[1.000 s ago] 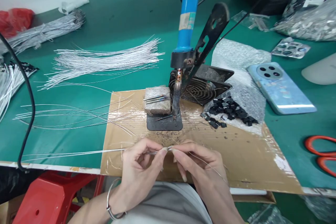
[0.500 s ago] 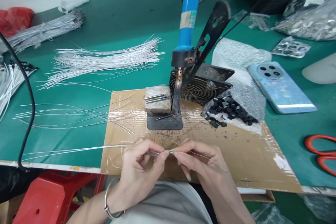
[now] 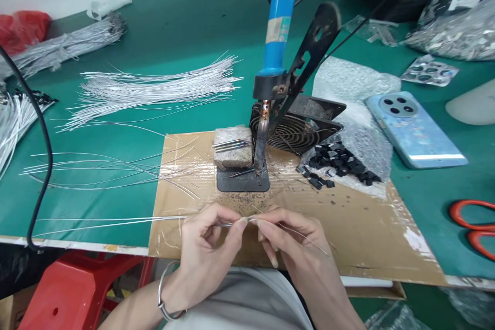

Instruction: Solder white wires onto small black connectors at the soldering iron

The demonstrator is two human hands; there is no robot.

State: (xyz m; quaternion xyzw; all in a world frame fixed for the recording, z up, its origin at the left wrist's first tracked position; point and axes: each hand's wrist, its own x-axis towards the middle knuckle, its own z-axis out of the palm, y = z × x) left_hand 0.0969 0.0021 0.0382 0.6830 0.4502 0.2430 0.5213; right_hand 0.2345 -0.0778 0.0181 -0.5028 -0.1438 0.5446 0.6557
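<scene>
My left hand (image 3: 211, 252) pinches thin white wires (image 3: 154, 219) between thumb and forefinger; their long ends trail left over the cardboard and the green tabletop. Fingertip to fingertip with it, my right hand (image 3: 297, 242) is closed on the ends of the wires and on a fine bare strand (image 3: 309, 241) that runs back across its fingers. The exact join between the hands is too small to make out. Just beyond them, a blue-handled soldering iron (image 3: 275, 41) points down in a black stand (image 3: 242, 180), beside a block (image 3: 232, 148) with several thin metal rods on it.
A small fan (image 3: 297, 131) stands behind the iron. Black pieces (image 3: 344, 162) lie on bubble wrap, near a blue phone (image 3: 417, 129) and red-handled scissors (image 3: 474, 221). Bundled white wires (image 3: 158, 85) and loose ones (image 3: 96, 167) lie left. A black cable (image 3: 44, 139) hangs at far left.
Both hands stay closed at nearly the same spot, shifted very slightly up. The trailing wire ends at left have spread a little apart.
</scene>
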